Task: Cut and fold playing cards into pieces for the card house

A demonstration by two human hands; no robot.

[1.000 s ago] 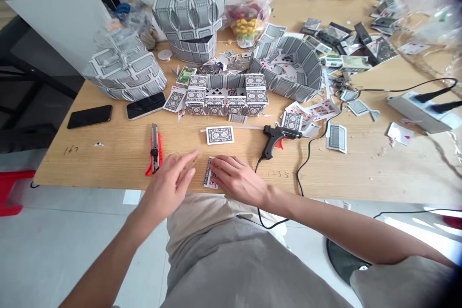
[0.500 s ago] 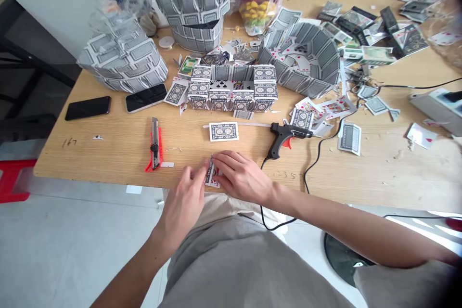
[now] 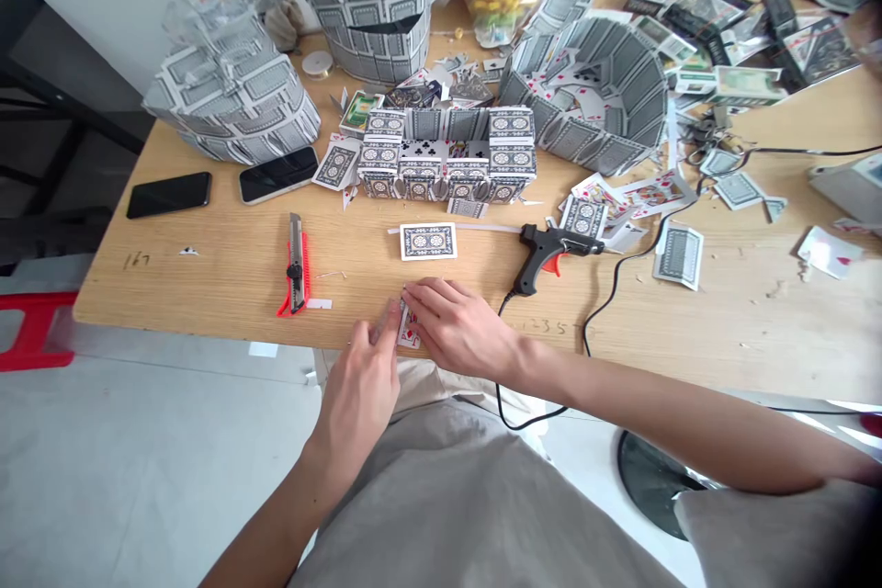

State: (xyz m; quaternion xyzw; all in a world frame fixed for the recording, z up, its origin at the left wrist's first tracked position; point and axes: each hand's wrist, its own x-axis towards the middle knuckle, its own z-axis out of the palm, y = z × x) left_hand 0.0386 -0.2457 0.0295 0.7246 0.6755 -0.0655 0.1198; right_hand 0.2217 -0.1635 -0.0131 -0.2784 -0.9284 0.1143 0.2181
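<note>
At the table's front edge a playing card (image 3: 408, 331) lies under both hands, its red-printed face partly showing. My left hand (image 3: 362, 377) presses on the card's left side with its fingers held together. From the other side my right hand (image 3: 458, 326) pinches the card, fingers bent over its top; much of the card is hidden by them. Just beyond lies another playing card (image 3: 428, 241), patterned back up. To the right rests a black glue gun (image 3: 551, 253) with an orange trigger. A red utility knife (image 3: 296, 266) lies left of my hands.
A small box built of cards (image 3: 446, 170) stands ahead. Behind it are a round card basket (image 3: 593, 101) and larger card-built shapes (image 3: 234, 101). Two phones (image 3: 169, 195) lie at left. The glue gun's cord (image 3: 606, 294) runs across the table at right, among scattered cards.
My left fingers have moved across the card's left side, covering the patterned strip that showed before. My right hand stays on the card. The whole view has shifted slightly.
</note>
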